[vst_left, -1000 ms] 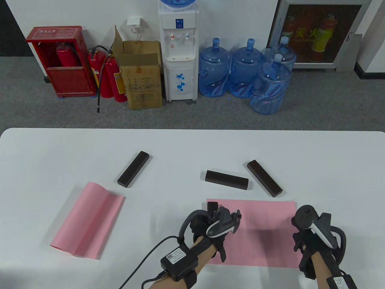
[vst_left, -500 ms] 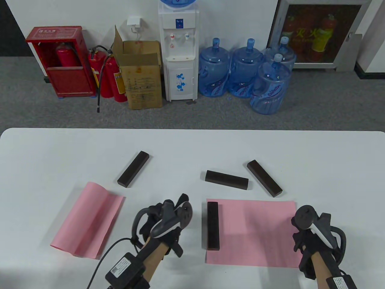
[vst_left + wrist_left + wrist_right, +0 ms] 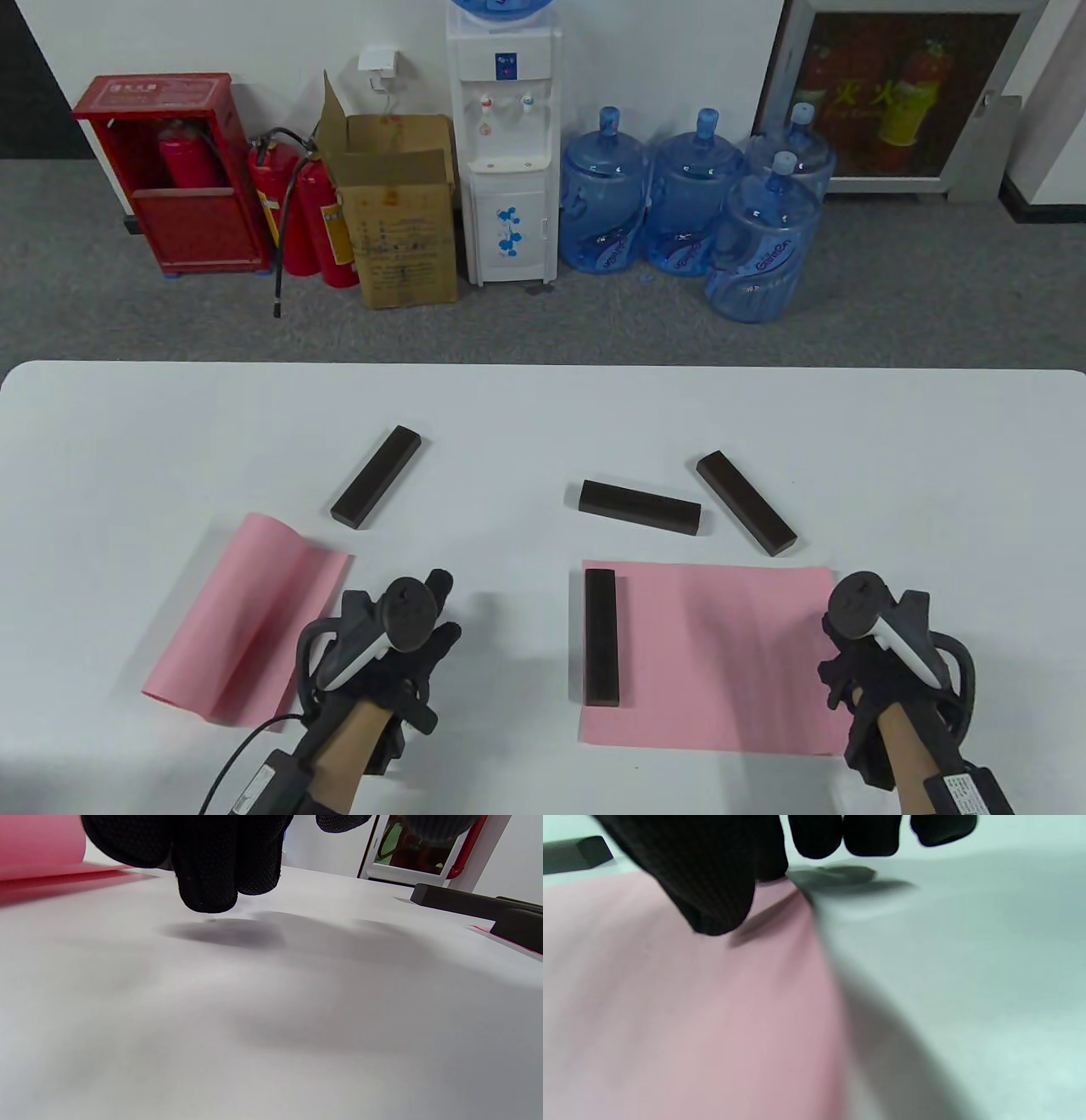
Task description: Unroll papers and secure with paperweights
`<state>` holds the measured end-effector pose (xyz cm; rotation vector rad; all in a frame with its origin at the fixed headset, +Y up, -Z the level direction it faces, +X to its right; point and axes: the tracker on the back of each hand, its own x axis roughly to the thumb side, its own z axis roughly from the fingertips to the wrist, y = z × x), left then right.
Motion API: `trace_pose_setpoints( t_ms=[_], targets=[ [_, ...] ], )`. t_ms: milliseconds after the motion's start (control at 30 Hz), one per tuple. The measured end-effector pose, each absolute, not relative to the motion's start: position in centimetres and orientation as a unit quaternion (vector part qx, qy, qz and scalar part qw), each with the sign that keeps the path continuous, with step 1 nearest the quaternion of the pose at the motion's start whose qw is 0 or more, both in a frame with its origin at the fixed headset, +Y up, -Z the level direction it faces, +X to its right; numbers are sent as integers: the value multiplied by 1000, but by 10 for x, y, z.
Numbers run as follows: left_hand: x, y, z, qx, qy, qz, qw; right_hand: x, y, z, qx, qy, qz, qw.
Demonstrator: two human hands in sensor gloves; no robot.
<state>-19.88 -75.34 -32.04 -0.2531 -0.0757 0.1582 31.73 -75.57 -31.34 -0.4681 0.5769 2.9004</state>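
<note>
A flat pink paper (image 3: 721,654) lies at the right with a dark paperweight bar (image 3: 601,637) on its left edge. My right hand (image 3: 848,658) rests on the paper's right edge; in the right wrist view its thumb (image 3: 712,895) is down on the pink paper (image 3: 670,1005) and the other fingers reach past the edge. My left hand (image 3: 420,632) is empty, just above bare table between the two papers; its fingers (image 3: 208,878) hang together. A second pink paper (image 3: 246,620), curled along its far side, lies to the left.
Three more dark paperweight bars lie further back: one at the left (image 3: 376,487), one in the middle (image 3: 640,507), one at the right (image 3: 746,503). The white table's far edge (image 3: 543,365) runs across the view. Water bottles and boxes stand on the floor beyond.
My left hand has let go of the paperweight on the right paper's left edge and moved left, toward the curled paper. The right hand has stayed on the paper's right edge.
</note>
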Motion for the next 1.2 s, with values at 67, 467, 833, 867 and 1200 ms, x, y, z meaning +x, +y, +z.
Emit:
trace_pose_setpoints(
  t_ms=[67,467,833,867,1200],
  targets=[
    [-199,-753,-320,-125,-38,82,988,314,-742,-317,-159,188,965,85],
    [-200,-754,-313,-132,-30,77,988,239,-633,-361,-135,84,982,107],
    [-196,-757,-313,-133,-38,69,988,188,-684,-467,-190,116,975,20],
    [-198,-758,-313,-131,-36,74,988,188,-692,-475,-200,120,972,7],
    [-198,-757,-314,-126,-34,61,990,214,-741,-498,-260,129,956,-46]
  ],
)
